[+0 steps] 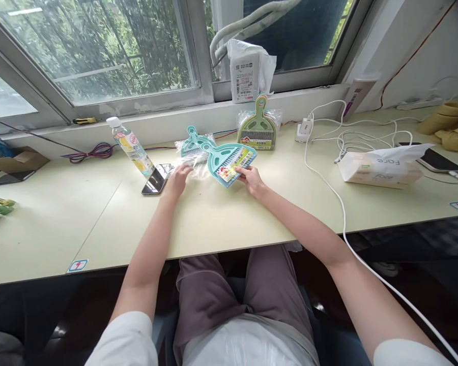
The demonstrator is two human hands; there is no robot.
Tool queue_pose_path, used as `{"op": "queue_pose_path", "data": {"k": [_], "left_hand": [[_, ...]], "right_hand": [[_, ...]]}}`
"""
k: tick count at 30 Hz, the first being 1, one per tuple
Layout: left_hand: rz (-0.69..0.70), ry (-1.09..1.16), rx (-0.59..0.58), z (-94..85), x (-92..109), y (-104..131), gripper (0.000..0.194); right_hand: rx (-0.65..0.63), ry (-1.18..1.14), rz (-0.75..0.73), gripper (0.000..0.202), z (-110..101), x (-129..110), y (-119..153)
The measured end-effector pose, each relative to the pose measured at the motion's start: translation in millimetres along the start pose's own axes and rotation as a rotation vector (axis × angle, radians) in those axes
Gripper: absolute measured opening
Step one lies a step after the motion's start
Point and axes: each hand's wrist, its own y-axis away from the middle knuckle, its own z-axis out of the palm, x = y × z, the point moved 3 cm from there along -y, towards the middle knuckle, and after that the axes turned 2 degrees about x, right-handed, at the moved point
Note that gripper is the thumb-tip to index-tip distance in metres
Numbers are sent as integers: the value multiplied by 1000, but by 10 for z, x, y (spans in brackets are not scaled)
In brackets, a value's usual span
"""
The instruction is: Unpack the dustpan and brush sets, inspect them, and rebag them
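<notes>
My right hand (pixel 251 180) grips a mint-green mini dustpan and brush set (pixel 220 161) by its lower right edge, thumb on the colourful label card. The set is tilted, handle toward the upper left, brush bristles showing behind the card. My left hand (pixel 178 179) rests low over the table, fingers curled at a clear plastic bag (pixel 200 170). Just beyond that hand lies another mint-green dustpan set (pixel 193 140), in clear wrapping. Behind, against the wall, a wrapped stack of dustpan sets (pixel 258 127) stands upright, an olive-green one in front.
A phone (pixel 158 179) and a tilted drink bottle (pixel 132 146) are left of my left hand. On the right are a tissue pack (pixel 379 168), a charger (pixel 304 129) and a white cable (pixel 324 180) crossing the table edge. A wrapped box (pixel 246 76) stands on the windowsill.
</notes>
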Motion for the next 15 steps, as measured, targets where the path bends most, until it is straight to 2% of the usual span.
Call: {"op": "queue_pose_path", "data": {"k": [2,6,9,11,15], "left_hand": [[-49,-79,-57,62,-96,15,58],[-176,-168,-15,85,-171,21,53],[-263,-173,78,76,-109,3,40],[-273,-179,121,81,-39,-10,37],[-253,-241,87,101,49,-23,33]], "right_hand": [[-6,2,1,7,1,-11,6],[-32,14,13,7,33,-17,48],[-40,31,25,8,57,-6,73],[-36,47,38,8,61,4,76],[-37,75,70,7,52,20,57]]}}
